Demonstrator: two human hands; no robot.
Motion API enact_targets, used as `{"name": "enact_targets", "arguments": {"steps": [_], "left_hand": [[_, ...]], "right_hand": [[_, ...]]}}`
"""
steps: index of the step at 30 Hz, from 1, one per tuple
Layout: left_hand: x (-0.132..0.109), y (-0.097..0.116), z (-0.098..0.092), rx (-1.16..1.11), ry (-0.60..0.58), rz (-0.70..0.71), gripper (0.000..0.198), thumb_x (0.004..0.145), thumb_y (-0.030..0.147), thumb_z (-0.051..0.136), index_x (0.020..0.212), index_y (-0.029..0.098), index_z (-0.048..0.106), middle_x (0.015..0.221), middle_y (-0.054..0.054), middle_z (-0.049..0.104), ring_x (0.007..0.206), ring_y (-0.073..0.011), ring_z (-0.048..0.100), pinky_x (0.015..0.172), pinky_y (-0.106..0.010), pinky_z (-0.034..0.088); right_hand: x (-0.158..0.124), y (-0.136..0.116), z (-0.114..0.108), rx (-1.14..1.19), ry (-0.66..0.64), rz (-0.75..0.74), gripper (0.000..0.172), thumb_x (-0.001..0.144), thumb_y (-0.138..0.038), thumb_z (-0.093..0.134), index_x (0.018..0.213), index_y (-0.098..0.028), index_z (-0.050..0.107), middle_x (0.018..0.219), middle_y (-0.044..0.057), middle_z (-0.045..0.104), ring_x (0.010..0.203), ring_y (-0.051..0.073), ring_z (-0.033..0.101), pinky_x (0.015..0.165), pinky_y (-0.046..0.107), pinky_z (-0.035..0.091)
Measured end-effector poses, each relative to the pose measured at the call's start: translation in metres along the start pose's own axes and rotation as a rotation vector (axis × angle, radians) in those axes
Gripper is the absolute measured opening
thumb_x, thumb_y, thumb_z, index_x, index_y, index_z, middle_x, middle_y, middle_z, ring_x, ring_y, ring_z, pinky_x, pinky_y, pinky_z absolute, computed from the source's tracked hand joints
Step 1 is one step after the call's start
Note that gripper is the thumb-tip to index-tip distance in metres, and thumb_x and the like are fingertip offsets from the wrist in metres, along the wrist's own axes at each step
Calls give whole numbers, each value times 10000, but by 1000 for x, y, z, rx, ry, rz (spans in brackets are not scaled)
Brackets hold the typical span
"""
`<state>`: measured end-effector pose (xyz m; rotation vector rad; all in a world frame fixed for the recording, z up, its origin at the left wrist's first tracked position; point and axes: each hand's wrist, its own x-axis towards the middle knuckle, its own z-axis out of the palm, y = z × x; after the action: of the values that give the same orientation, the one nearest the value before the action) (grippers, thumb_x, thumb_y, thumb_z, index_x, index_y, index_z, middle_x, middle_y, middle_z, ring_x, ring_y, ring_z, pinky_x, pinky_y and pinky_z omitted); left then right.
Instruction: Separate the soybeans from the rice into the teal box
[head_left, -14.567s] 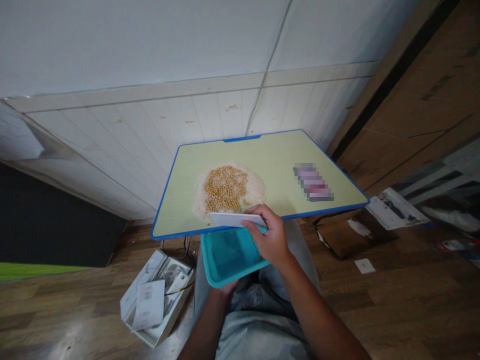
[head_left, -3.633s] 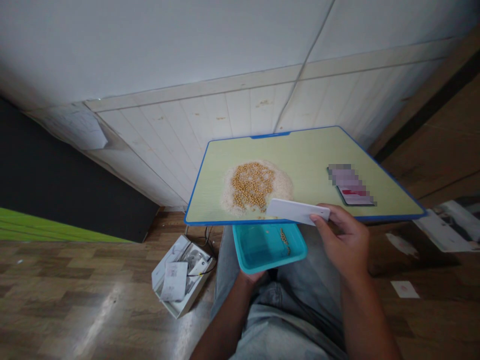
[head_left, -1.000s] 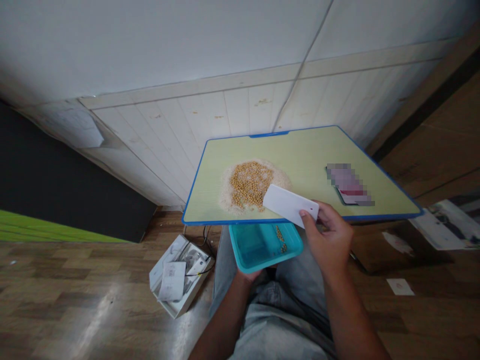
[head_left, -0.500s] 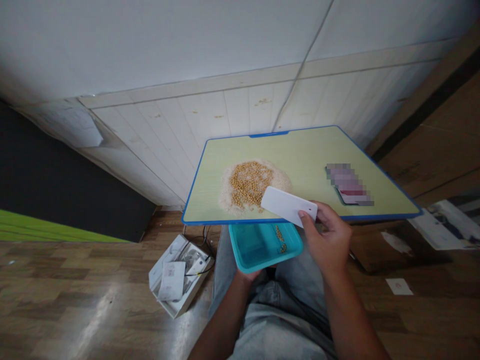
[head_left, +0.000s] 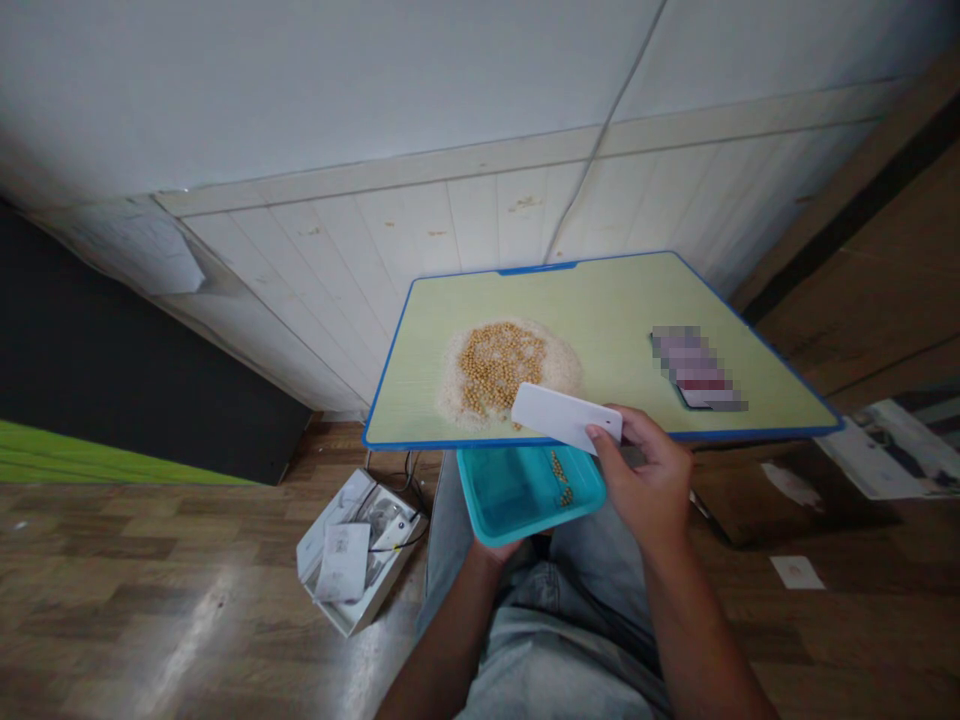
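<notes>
My right hand [head_left: 649, 480] pinches a white flat card [head_left: 564, 415] and holds it just above the near edge of the green table [head_left: 600, 310], right beside a heap of white rice with yellow beans [head_left: 499, 365] on top. Below the table edge my left hand [head_left: 495, 548] supports a teal plastic box [head_left: 525, 490] from underneath; only its fingertips show. A few yellow beans [head_left: 560, 478] lie at the right inside the box.
A pixelated flat object [head_left: 697, 368] lies on the table's right side. An open white carton with papers and cables [head_left: 358, 550] sits on the wooden floor at left. Brown cardboard [head_left: 862, 250] leans at right, with papers on the floor nearby.
My right hand has carried the white card a little left and down toward the near edge of the heap. The teal box holds more beans than in the oldest frame.
</notes>
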<state>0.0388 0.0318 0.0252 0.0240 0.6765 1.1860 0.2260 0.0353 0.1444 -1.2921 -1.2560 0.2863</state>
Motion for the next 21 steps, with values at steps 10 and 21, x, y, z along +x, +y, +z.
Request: {"name": "enact_targets", "arguments": {"steps": [10, 21], "left_hand": [[-4, 3, 3, 70, -42, 23, 480, 1075, 615, 858, 1427, 294, 909, 1676, -102, 932, 1904, -445, 573, 1583, -698, 491], [-9, 6, 7, 128, 53, -13, 475, 1174, 626, 723, 1417, 257, 897, 1754, -121, 882, 1851, -423, 628, 1526, -654, 550]], "right_hand": [[5, -1, 7, 41, -53, 25, 179, 1066, -431, 877, 1053, -270, 955, 891, 32, 927, 783, 281, 882, 749, 348, 706], [3, 0, 7, 53, -107, 23, 165, 1077, -426, 887, 1068, -281, 966, 914, 30, 933, 799, 284, 891, 760, 345, 694]]}}
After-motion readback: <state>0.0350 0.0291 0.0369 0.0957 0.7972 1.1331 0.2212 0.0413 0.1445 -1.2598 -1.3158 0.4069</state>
